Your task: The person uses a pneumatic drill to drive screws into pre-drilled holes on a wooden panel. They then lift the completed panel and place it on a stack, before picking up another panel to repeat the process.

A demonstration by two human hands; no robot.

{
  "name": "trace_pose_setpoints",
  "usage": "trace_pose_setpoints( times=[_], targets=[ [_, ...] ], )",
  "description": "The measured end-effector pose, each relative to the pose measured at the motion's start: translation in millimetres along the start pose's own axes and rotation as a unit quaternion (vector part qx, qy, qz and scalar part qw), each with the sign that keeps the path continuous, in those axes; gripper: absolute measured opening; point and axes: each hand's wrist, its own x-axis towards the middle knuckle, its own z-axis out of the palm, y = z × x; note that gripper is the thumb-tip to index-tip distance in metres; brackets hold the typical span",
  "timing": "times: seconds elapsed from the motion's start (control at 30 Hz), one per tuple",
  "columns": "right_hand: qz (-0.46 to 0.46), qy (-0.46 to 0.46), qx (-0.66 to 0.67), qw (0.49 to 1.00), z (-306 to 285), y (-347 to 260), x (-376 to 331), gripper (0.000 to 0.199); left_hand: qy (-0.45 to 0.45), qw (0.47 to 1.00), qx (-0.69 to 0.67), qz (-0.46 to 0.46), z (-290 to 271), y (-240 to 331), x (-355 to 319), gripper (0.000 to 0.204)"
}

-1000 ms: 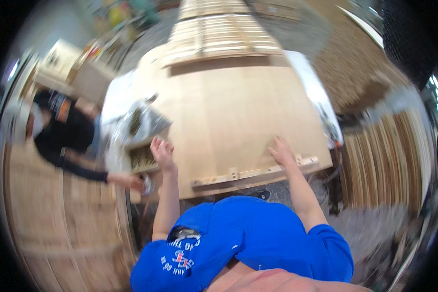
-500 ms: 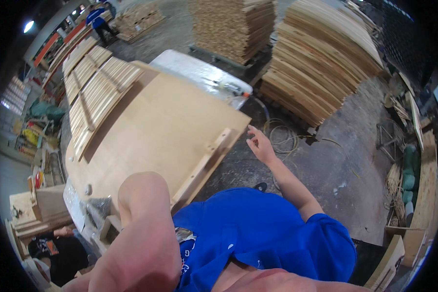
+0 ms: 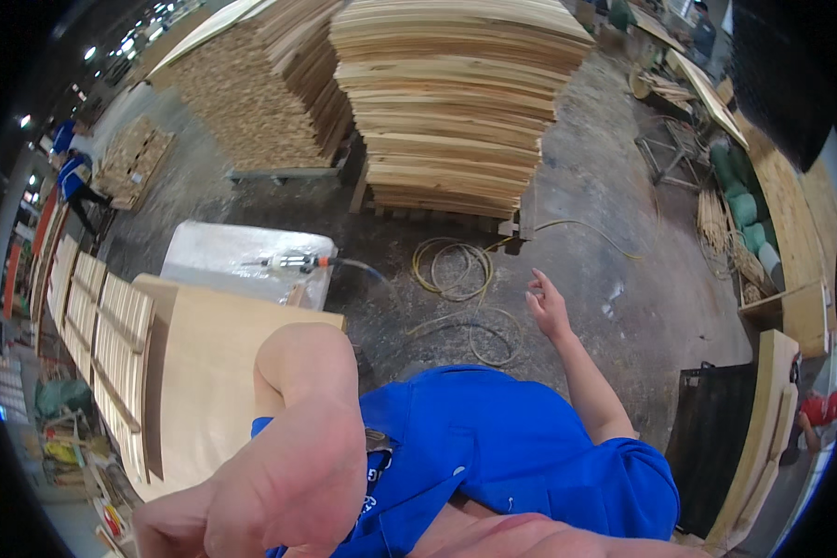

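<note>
My right hand [image 3: 549, 307] reaches out over the concrete floor with its fingers apart and nothing in them. Nearest to it is a coiled yellow hose [image 3: 451, 270] on the floor. My left arm is sharply bent close to the camera, the left hand [image 3: 181, 516] at the lower left edge, its fingers not readable. Behind that arm lies a large flat wooden panel [image 3: 214, 349], partly covered by it. Slatted wooden panels [image 3: 112, 335] rest along the panel's left side. A hand-held air tool [image 3: 293, 263] with a hose lies on a plastic-wrapped surface [image 3: 200, 249] beyond the panel.
A tall stack of boards [image 3: 456, 112] stands ahead, with another stack [image 3: 251, 102] to its left. At the right are a metal frame [image 3: 670, 153], green rolls [image 3: 739, 200] and a black panel [image 3: 711, 409]. People in blue [image 3: 74, 177] stand at far left; a person in red [image 3: 820, 407] is at right.
The view has swung to the right, so the wooden panel now sits farther left. My right hand, earlier by the panel's corner, is now away from it over the floor. My left arm stays bent.
</note>
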Motion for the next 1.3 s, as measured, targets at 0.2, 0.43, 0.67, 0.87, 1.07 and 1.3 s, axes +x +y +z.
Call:
trace_pose_setpoints(
  times=[0.2,0.43,0.67,0.87,1.07,1.3],
  targets=[
    [-0.051,0.059,0.041,0.996,-24,1,90,0.042,-0.081,0.986,0.021,-0.145,-57,-59,-49,0.03],
    [-0.082,0.203,0.082,0.972,-100,-26,273,0.029,-0.329,0.674,0.569,-0.338,-307,-157,-191,0.019],
    [-0.077,0.384,-0.008,0.92,-185,-54,521,0.04,-0.148,0.515,0.69,-0.487,-595,-262,-284,0.036],
    [-0.029,0.455,-0.024,0.89,-253,-63,643,0.045,-0.026,0.458,0.697,-0.551,-692,-345,-309,0.052],
    [0.008,0.366,0.192,0.911,-236,-64,663,0.04,0.105,0.503,0.645,-0.566,-701,-358,-321,0.039],
    [-0.086,0.396,0.056,0.912,-255,-55,664,0.034,0.011,0.455,0.728,-0.513,-702,-349,-320,0.034]
  ],
)
